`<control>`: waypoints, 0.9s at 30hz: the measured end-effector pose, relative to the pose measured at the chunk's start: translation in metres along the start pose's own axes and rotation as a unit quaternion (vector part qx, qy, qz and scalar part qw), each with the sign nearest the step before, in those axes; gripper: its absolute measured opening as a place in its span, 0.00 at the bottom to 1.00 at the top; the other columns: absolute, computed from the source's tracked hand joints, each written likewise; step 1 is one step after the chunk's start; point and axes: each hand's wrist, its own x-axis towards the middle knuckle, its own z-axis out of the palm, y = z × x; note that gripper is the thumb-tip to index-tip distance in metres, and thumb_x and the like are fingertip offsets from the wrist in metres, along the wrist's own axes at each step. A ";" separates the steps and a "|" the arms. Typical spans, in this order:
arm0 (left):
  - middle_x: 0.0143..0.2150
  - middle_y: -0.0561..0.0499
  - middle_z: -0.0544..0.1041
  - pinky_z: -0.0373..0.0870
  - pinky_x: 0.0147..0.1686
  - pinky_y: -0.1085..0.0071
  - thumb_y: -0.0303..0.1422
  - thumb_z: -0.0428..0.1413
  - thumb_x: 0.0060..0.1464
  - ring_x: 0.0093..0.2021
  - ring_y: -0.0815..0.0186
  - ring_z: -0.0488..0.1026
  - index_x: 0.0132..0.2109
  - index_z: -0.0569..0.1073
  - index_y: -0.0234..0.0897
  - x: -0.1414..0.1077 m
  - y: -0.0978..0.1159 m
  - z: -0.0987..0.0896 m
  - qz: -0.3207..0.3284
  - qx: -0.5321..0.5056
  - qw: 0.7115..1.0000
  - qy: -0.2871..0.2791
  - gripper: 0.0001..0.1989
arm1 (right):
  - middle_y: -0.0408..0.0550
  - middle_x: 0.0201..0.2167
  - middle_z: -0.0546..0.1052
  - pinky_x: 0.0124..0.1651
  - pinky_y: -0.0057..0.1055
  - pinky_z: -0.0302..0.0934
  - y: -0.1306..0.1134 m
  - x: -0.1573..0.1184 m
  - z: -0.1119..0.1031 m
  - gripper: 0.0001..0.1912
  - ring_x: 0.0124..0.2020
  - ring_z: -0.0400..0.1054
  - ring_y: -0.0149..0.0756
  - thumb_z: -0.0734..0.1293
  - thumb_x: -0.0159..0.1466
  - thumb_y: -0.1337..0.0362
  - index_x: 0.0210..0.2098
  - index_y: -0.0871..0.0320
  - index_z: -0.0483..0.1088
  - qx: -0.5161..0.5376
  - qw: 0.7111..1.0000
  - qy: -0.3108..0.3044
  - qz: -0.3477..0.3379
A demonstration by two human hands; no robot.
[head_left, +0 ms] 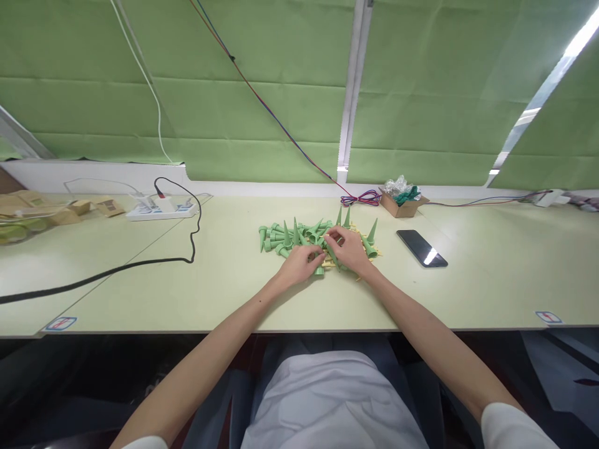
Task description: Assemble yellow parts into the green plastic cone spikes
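Note:
A pile of green cone-shaped plastic pieces [287, 236] lies on the pale table, some standing point up, others on their sides. Small yellow pieces [330, 264] are mixed in at its right part. My left hand [302, 262] is at the front of the pile, fingers curled together beside a green piece; what they pinch is too small to make out. Just to its right, my right hand [347, 248] reaches over the pile with thumb and fingertips closed together near a small pale bit that I cannot make out clearly.
A black phone [422, 248] lies right of the pile. Behind it stands a small cardboard box [403, 207] with plastic wrap. Bundled wires [361, 198] lie at the back. On the left are a power strip [162, 211], a black cable [140, 264] and brown packets [60, 211].

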 end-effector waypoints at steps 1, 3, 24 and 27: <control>0.25 0.54 0.73 0.59 0.27 0.72 0.40 0.48 0.62 0.20 0.71 0.62 0.33 0.76 0.36 0.000 0.000 0.000 -0.004 -0.008 1.000 0.001 0.17 | 0.45 0.28 0.76 0.33 0.30 0.64 0.000 0.000 0.000 0.07 0.30 0.71 0.35 0.63 0.63 0.61 0.32 0.56 0.70 0.000 1.000 0.000 0.001; 0.23 0.56 0.72 0.61 0.27 0.72 0.41 0.48 0.63 0.17 0.73 0.62 0.34 0.75 0.37 -0.001 0.000 -0.001 -0.014 -0.026 1.000 -0.004 0.17 | 0.45 0.28 0.76 0.33 0.30 0.64 -0.001 0.000 -0.001 0.07 0.30 0.71 0.35 0.63 0.63 0.61 0.32 0.56 0.70 -0.001 1.000 0.000 0.004; 0.27 0.52 0.75 0.59 0.30 0.71 0.42 0.47 0.63 0.23 0.69 0.62 0.36 0.76 0.36 0.002 -0.002 -0.006 -0.048 0.015 0.991 0.127 0.18 | 0.46 0.27 0.76 0.33 0.30 0.64 -0.001 0.000 -0.001 0.08 0.30 0.71 0.35 0.63 0.63 0.60 0.32 0.56 0.71 0.000 1.000 -0.008 0.008; 0.26 0.53 0.73 0.58 0.29 0.71 0.42 0.47 0.64 0.23 0.69 0.61 0.36 0.76 0.36 0.002 -0.003 -0.006 -0.049 0.015 0.989 0.137 0.18 | 0.46 0.27 0.76 0.33 0.30 0.64 0.000 0.000 0.000 0.08 0.30 0.70 0.35 0.63 0.62 0.60 0.32 0.56 0.71 0.002 1.000 -0.012 0.010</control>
